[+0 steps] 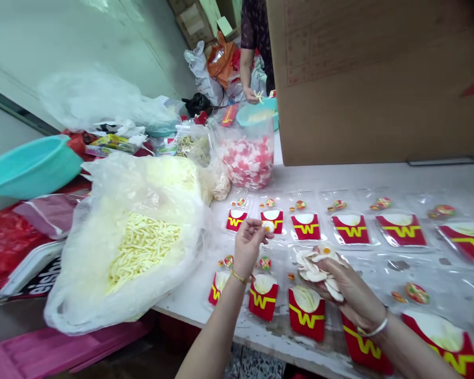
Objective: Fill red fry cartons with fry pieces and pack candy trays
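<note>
My left hand (pixel 248 246) pinches a small toy fried egg (pixel 267 227), white with a yellow yolk. It is held over the back row of packets, in front of a red fries pouch (pixel 278 216) with a yellow W. A loose pile of similar white toy eggs (pixel 312 267) is gripped in my right hand (pixel 349 288), above the front row. Only one yolk shows plainly in that pile. Under my hands lie two rows of clear plastic packets, each with a red pouch (pixel 307 316); small toy burgers and round toy pizzas (pixel 265 262) show in many.
A large plastic bag (pixel 82 279) of pale yellow fry-shaped pieces lies open on the left. Behind it stand a bag of pink-and-white pieces (pixel 248 160) and a turquoise basin (pixel 31 166). A cardboard box (pixel 379 84) blocks the back right. Another person's hand (pixel 253 96) holds pale strips over a basin.
</note>
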`<state>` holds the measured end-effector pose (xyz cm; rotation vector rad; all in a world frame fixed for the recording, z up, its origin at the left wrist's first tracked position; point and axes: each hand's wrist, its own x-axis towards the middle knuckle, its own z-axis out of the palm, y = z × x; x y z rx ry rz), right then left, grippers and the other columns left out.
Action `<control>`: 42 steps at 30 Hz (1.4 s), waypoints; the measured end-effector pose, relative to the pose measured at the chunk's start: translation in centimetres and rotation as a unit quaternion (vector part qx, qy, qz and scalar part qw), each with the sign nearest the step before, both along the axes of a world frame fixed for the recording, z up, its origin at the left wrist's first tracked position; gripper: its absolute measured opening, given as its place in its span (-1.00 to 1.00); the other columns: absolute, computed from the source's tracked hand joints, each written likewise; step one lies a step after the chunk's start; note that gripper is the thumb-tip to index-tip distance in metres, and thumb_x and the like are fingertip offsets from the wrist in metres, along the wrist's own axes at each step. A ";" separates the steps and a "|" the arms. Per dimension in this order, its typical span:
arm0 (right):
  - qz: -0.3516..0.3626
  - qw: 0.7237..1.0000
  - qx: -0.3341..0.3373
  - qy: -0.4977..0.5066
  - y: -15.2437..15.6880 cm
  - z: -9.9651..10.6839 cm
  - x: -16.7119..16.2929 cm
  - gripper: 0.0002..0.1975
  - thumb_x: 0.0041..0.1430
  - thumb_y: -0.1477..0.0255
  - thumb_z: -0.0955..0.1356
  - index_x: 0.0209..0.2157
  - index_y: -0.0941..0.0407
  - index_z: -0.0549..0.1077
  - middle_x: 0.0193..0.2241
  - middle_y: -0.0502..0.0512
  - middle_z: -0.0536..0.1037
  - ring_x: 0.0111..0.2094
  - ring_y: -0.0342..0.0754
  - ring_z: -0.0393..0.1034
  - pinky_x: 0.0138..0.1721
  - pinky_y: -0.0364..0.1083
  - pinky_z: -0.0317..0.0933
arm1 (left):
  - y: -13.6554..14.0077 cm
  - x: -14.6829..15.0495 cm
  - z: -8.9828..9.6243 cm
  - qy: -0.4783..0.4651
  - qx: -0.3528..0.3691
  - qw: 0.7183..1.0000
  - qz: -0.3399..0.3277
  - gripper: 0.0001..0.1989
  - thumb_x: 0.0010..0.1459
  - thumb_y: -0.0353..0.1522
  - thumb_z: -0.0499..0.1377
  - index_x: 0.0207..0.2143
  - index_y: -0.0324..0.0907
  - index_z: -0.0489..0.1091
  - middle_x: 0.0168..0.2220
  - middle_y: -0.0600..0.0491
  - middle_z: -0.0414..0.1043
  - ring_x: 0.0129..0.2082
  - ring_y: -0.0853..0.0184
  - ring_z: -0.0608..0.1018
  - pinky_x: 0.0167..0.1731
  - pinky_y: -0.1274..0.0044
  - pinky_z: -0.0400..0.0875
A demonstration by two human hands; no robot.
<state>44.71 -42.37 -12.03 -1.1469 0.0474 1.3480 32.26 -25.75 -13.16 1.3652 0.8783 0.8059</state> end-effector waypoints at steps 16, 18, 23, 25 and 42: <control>0.018 0.999 -0.039 0.028 1.3 -0.6 1.2 -0.81 -0.09 0.32 0.44 -0.35 -0.02 0.48 -0.39 -0.01 0.51 -0.39 -0.09 0.40 -0.45 -0.20 0.29 | 20.9 1.8 -5.4 0.362 0.343 0.863 0.085 -0.84 0.04 -0.52 0.05 -0.33 -0.27 0.39 -0.39 -0.02 0.39 -0.37 0.35 0.37 -0.25 0.51 0.25; 0.014 0.998 -0.037 0.039 1.4 -0.8 1.3 -0.81 -0.08 0.32 0.44 -0.34 -0.02 0.47 -0.38 -0.02 0.51 -0.40 -0.11 0.39 -0.45 -0.21 0.29 | 21.3 1.9 -5.4 0.391 0.369 0.841 0.060 -0.83 0.05 -0.52 0.05 -0.33 -0.28 0.42 -0.32 -0.08 0.40 -0.31 0.31 0.39 -0.21 0.48 0.24; 0.001 0.998 -0.017 0.052 2.0 -1.2 1.4 -0.81 -0.04 0.36 0.43 -0.31 0.01 0.44 -0.45 -0.08 0.47 -0.52 -0.23 0.31 -0.55 -0.29 0.17 | 19.5 2.1 -4.1 0.419 0.393 0.818 0.030 -0.79 0.11 -0.40 0.10 -0.23 -0.28 0.46 -0.20 -0.15 0.38 -0.19 0.20 0.42 -0.12 0.41 0.25; -0.004 0.999 -0.004 0.053 2.4 -1.2 1.5 -0.82 -0.03 0.38 0.42 -0.32 0.05 0.42 -0.49 -0.09 0.44 -0.55 -0.25 0.27 -0.59 -0.30 0.12 | 16.4 2.6 -2.5 0.365 0.378 0.851 -0.002 -0.73 0.14 -0.33 0.10 -0.13 -0.24 0.42 -0.16 -0.12 0.38 -0.17 0.22 0.43 -0.11 0.41 0.27; -0.007 0.999 0.022 0.026 3.1 -1.6 2.5 -0.78 0.01 0.35 0.38 -0.26 0.11 0.39 -0.57 -0.07 0.38 -0.68 -0.29 0.09 -0.70 -0.28 -0.06 | 1.6 5.7 1.6 0.117 0.074 0.950 -0.279 -0.81 0.21 -0.25 0.05 -0.34 -0.21 0.27 -0.39 0.06 0.35 -0.38 0.42 0.40 -0.33 0.55 0.30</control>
